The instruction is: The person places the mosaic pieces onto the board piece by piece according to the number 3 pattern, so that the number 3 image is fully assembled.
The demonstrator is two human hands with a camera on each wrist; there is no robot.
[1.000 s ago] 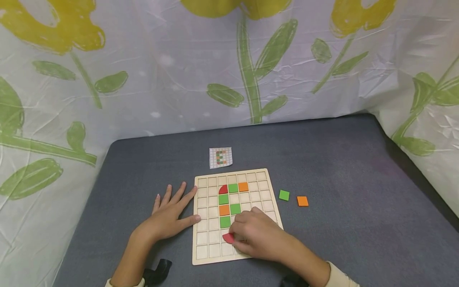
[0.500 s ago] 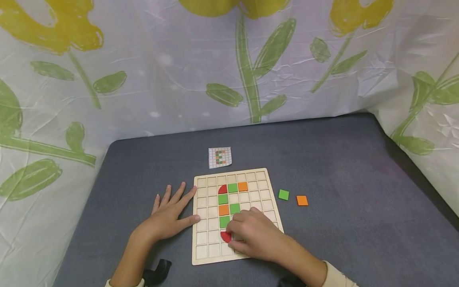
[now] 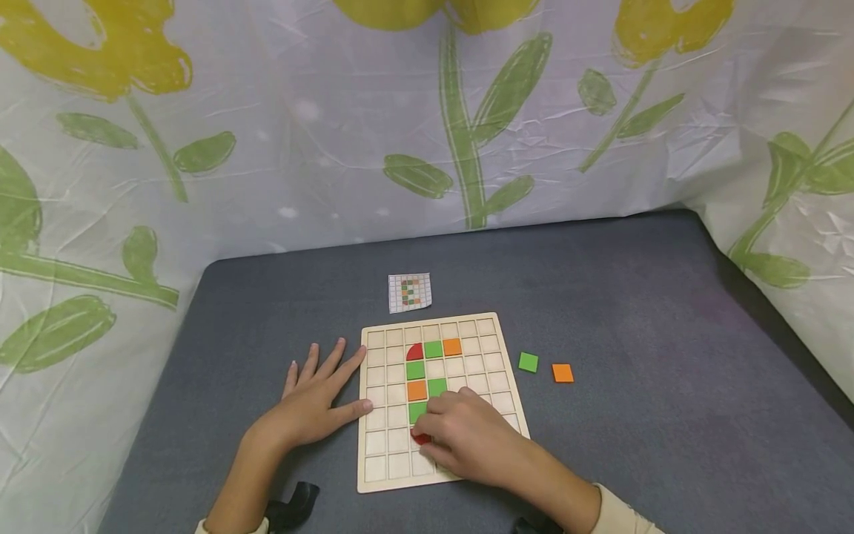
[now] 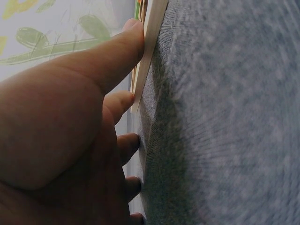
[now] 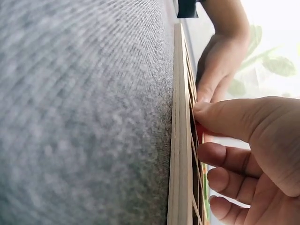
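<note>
A square wooden grid board lies on the dark table. Its third column holds a red quarter-circle tile, green tiles and an orange tile; more green and orange tiles sit to their right. Below that column my right hand pinches another red quarter-circle tile between thumb and fingers, mostly hidden by the fingertips. In the right wrist view, a bit of red shows by the thumb. My left hand rests with fingers spread, thumb and index finger touching the board's left edge.
A small printed card with a coloured grid pattern lies behind the board. Loose on the table to the right are a green square tile and an orange square tile. A flower-printed white sheet hangs behind the table.
My right hand has shifted slightly left with the red quarter-circle tile, which now lies over the cell under the lowest green tile. My left hand has stayed still.
</note>
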